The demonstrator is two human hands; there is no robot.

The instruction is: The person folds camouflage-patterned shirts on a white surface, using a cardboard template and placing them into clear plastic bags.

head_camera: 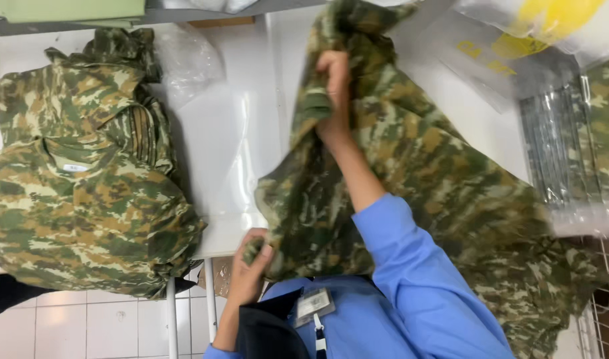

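Observation:
I hold up a camouflage garment (437,173) over a white table (231,133). My right hand (334,93), on a blue-sleeved arm, reaches forward and grips a bunched fold of the cloth near its top. Close to my chest, my left hand (251,262) pinches a lower corner of the same garment. The cloth hangs slack between both hands and drapes off to the right, hiding part of the table. A badge (314,304) hangs on my blue shirt.
A stack of folded camouflage garments (78,179) lies on the table's left side, beside a clear plastic bag (184,60). At the right are bagged garments (577,146) and a yellow-printed plastic bag (517,40). A wire rack (607,306) and a tiled floor (85,326) lie below.

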